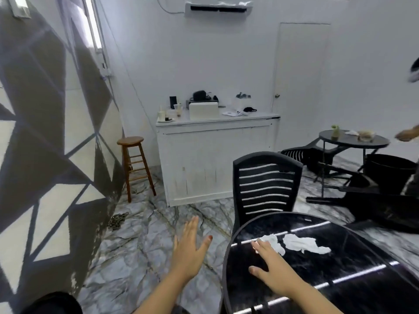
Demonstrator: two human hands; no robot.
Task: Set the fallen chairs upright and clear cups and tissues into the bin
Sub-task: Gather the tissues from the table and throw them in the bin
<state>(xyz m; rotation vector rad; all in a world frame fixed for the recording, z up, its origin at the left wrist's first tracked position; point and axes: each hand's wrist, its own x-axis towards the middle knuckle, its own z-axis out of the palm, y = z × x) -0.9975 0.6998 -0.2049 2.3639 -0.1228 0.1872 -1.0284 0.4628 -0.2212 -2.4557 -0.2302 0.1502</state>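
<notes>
Two crumpled white tissues lie on the black round table (362, 288): a small tissue (273, 242) and a larger tissue (303, 244). My right hand (269, 268) is open over the table, fingertips touching the small tissue. My left hand (188, 250) hangs open above the floor, left of the table. A black slatted chair (265, 186) stands upright behind the table. Two black chairs lie fallen on the floor at right, one near (371, 202) and one further back (306, 155). A second round table (351, 139) holds cups (366, 135). A black bin (387, 171) stands beside it.
A white counter (217, 159) with clutter stands against the back wall, a wooden stool (133, 164) to its left. Another person's hand (407, 134) reaches in at the right edge. A chain (118, 220) lies by the patterned wall. The floor is marble tile.
</notes>
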